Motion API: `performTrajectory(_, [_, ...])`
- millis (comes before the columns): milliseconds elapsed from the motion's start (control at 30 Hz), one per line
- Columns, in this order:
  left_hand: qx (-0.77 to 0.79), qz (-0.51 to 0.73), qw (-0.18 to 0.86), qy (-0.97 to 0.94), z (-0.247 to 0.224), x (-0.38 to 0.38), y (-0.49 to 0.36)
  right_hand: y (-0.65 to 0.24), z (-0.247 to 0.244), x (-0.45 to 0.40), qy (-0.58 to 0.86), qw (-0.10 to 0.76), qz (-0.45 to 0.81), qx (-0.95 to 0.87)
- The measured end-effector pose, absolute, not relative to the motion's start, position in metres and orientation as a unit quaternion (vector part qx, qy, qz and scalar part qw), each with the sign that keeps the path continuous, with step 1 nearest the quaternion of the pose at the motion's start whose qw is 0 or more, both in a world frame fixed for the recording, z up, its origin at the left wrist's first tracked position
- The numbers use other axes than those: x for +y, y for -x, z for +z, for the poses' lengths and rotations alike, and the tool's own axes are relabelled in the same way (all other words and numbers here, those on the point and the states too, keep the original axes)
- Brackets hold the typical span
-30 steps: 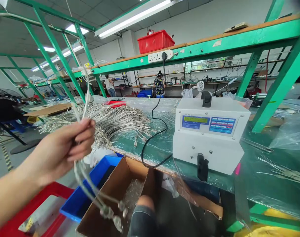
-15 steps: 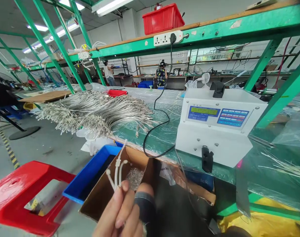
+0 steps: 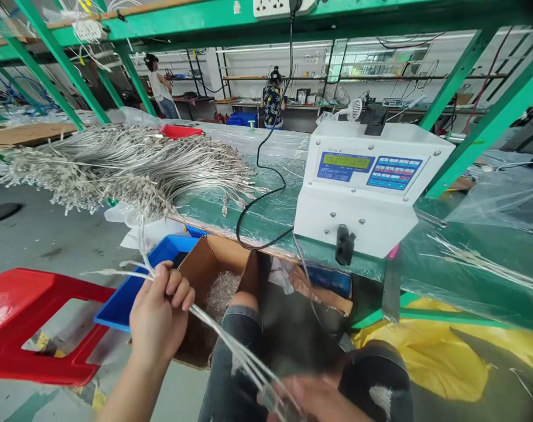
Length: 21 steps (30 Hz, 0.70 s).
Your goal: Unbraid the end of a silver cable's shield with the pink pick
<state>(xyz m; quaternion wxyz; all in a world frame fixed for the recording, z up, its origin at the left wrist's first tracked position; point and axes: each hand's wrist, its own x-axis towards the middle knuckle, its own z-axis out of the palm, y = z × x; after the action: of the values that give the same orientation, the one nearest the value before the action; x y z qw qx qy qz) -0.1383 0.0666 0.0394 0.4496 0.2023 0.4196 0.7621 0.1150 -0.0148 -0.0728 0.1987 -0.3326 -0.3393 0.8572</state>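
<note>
A few white cables point(image 3: 231, 343) run between my two hands above my lap. My left hand point(image 3: 161, 308) is closed around them near one end, with several white cable tips fanning out beyond the fingers to the upper left. At the lower edge, my right hand point(image 3: 313, 398) grips the other end, where pale connectors show, somewhat blurred by motion. Below and behind my left hand stands an open cardboard box point(image 3: 249, 272) with clear plastic scraps point(image 3: 222, 290) inside. Beside it sits a blue tray point(image 3: 123, 305), partly hidden by the box and the cables.
A large pile of white cables point(image 3: 130, 167) lies on the green bench point(image 3: 205, 208). A white machine point(image 3: 358, 205) with a display and black nozzle stands right of it, its black cord point(image 3: 240, 220) looping leftward. A red stool point(image 3: 42, 293) is at left; green shelf framing point(image 3: 183, 32) crosses above.
My view has tilted down. My left hand has moved left and turned. My right hand has come into view at the bottom, and the cables now stretch between both hands.
</note>
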Motion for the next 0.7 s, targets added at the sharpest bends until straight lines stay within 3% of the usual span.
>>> performTrajectory(167, [0.424, 0.767, 0.447, -0.180, 0.022, 0.086, 0.160, -0.103, -0.060, 0.007, 0.234, 0.211, 0.925, -0.212])
performTrajectory(700, [0.408, 0.769, 0.467, -0.155, 0.024, 0.089, 0.173, -0.103, -0.043, 0.024, 0.214, 0.231, 0.915, -0.253])
